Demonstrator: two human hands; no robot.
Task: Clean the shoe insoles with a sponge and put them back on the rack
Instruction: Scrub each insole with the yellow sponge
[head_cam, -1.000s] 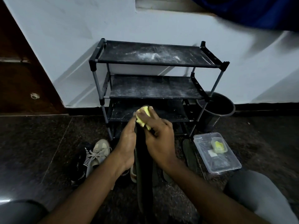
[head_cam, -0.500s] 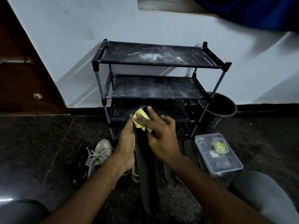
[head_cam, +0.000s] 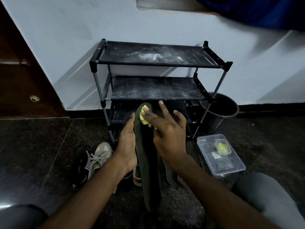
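A long dark insole (head_cam: 149, 171) stands upright in front of me, its toe end up near the lowest shelf of the black shoe rack (head_cam: 99, 61). My left hand (head_cam: 127, 142) grips the insole along its left edge, thumb lying up the side. My right hand (head_cam: 166, 129) holds a yellow sponge (head_cam: 143, 119) against the insole's toe end between index finger and thumb. Its other fingers are spread out straight. The rack's shelves are dusty and carry white powder marks.
A beige sneaker (head_cam: 100, 156) and a black shoe (head_cam: 82, 164) lie on the dark floor at left. More insoles (head_cam: 170, 171) lie behind my right wrist. A clear plastic box (head_cam: 231, 166) with a yellow piece (head_cam: 222, 147) sits at right, a black bucket (head_cam: 221, 107) beside the rack.
My right hand slid the sponge up to the insole's toe end and its outer fingers spread open. My left hand keeps its hold on the insole.
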